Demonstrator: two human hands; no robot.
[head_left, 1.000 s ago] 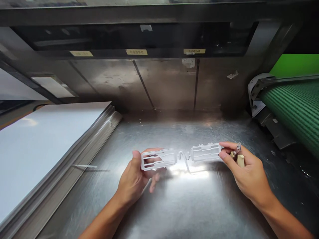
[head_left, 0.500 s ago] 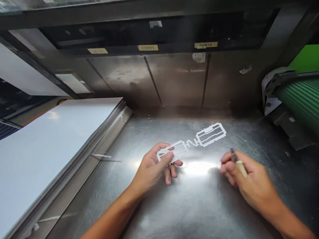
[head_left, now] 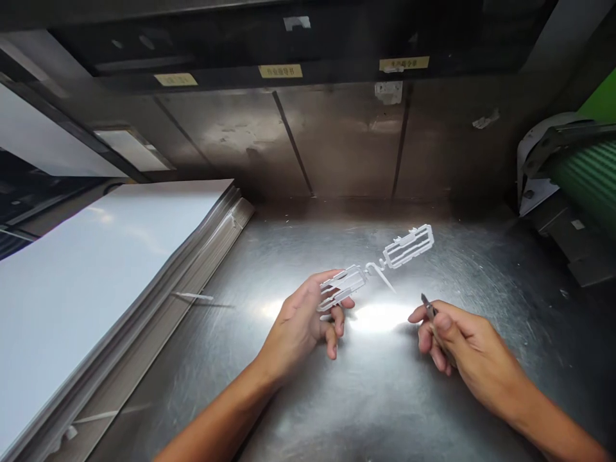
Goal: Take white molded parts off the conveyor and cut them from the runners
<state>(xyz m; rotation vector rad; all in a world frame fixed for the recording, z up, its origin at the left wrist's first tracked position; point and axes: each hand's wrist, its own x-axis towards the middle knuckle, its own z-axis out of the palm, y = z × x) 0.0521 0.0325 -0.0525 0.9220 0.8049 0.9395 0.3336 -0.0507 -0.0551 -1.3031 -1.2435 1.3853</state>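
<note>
My left hand [head_left: 301,317] grips one end of a white plastic piece [head_left: 409,246], made of two slotted frames joined by a thin curved link. The far frame sticks out up and to the right, above the metal table [head_left: 366,398]. A thin white spike points down from the link. To the right, my right hand [head_left: 462,340] is closed on a small pointed metal tool [head_left: 429,308], its tip upward and apart from the plastic piece. Most of the tool's handle is hidden by the fingers.
A stack of large white sheets [head_left: 115,256] lies at the left, with a thin white strip [head_left: 195,296] sticking out from its edge. A metal panel [head_left: 346,141] stands at the back. At the right is a green ribbed roller or belt [head_left: 590,179].
The white piece has tilted in my left hand, and its spike now shows pointing down. In my right hand the tool has turned, with its tip now further left. The view has shifted slightly.
</note>
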